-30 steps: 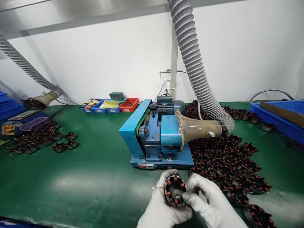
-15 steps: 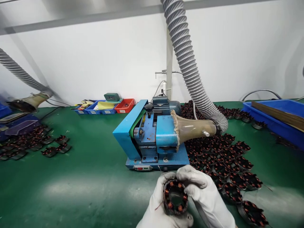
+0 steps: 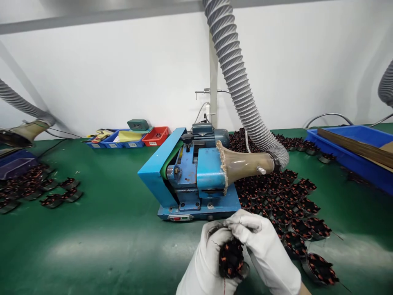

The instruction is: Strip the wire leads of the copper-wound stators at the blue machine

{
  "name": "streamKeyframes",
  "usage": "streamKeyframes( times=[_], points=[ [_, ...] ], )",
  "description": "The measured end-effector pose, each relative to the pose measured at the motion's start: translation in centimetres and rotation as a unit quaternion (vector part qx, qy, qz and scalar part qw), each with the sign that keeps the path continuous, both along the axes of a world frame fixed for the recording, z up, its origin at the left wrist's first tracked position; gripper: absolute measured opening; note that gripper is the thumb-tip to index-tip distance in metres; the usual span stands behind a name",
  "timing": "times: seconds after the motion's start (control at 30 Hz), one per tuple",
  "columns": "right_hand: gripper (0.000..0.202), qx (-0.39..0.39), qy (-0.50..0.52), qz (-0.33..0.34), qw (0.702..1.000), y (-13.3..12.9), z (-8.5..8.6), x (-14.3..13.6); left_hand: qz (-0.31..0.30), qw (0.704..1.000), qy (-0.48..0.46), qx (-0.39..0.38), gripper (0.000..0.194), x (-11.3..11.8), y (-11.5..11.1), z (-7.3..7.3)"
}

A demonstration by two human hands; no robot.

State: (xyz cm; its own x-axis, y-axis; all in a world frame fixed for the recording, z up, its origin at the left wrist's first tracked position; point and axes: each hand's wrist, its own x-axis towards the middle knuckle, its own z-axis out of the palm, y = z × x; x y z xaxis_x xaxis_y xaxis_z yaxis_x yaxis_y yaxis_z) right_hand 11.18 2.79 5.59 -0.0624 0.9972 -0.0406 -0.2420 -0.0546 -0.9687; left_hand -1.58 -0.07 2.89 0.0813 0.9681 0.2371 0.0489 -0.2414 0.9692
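Far to the left of the fingers, we see a tan hood (image 3: 29, 132), a purple tray (image 3: 16, 167) and a cluster of copper-wound rings (image 3: 52, 200) on the green counter (image 3: 101, 246). Beyond the fingers and to their left, we have small blue bins (image 3: 123, 144), a red bin (image 3: 158, 141) and a green box (image 3: 137, 124) near the wall. Just ahead of the fingers and slightly left, a blue belt machine (image 3: 186, 174) stands on the counter. Our gloved left hand (image 3: 210, 255) has its fingers wrapped around one wound ring (image 3: 229, 259), tilted and raised above the counter. Our gloved right hand (image 3: 265, 248) brings its fingertips narrowly together at the upper edge of that ring, beside the left fingers; whether a wire lies between them, we cannot tell. Ahead and to the right of the fingers, a tan funnel (image 3: 245, 166) leads into a ribbed hose (image 3: 236, 73). Right of the fingers we see many more rings (image 3: 284, 214), and farther right a large blue bin (image 3: 353, 160) holding brown strips (image 3: 353, 146).
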Motion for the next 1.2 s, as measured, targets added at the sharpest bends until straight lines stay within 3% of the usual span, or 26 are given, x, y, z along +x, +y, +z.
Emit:
streamKeyframes(
  times=[0.07, 0.2, 0.27, 0.4, 0.57, 0.73, 0.97, 1.07, 1.2],
  points=[
    [0.017, -0.027, 0.087, -0.037, 0.995, 0.6, -0.3, 0.1, 0.031, 0.999, 0.016, 0.019, 0.054, 0.2, 0.0, -0.3],
    [0.020, -0.062, 0.264, -0.166, 0.948, 1.4, -2.0, 0.6, 0.099, 0.995, 0.029, 0.008, 0.057, -0.1, 0.3, -1.0],
    [0.022, -0.049, 0.233, -0.189, 0.953, 1.2, -3.2, 0.1, 0.115, 0.993, 0.017, -0.031, 0.061, -0.4, 0.7, -1.6],
    [0.044, -0.019, 0.053, -0.104, 0.993, 0.6, -5.0, -2.5, 0.120, 0.982, -0.077, -0.128, 0.054, 0.0, 2.2, -3.5],
    [0.044, 0.020, -0.138, -0.116, 0.983, 2.4, -5.4, -4.4, 0.155, 0.969, -0.148, -0.121, 0.033, 1.2, 5.0, -5.6],
    [0.037, 0.059, -0.168, -0.150, 0.972, 4.0, -5.5, -4.4, 0.164, 0.965, -0.178, -0.099, 0.030, 1.5, 6.5, -5.3],
    [0.038, 0.043, -0.157, -0.150, 0.975, 4.2, -4.9, -4.6, 0.185, 0.951, -0.219, -0.118, 0.029, 2.1, 6.8, -4.0],
    [0.038, 0.038, -0.158, -0.148, 0.975, 3.7, -4.8, -4.6, 0.190, 0.944, -0.239, -0.124, 0.030, 2.3, 6.2, -3.7],
    [0.039, 0.030, -0.171, -0.153, 0.973, 1.8, -6.0, -4.3, 0.210, 0.930, -0.263, -0.148, 0.032, 2.4, 4.4, -4.6]
  ],
)
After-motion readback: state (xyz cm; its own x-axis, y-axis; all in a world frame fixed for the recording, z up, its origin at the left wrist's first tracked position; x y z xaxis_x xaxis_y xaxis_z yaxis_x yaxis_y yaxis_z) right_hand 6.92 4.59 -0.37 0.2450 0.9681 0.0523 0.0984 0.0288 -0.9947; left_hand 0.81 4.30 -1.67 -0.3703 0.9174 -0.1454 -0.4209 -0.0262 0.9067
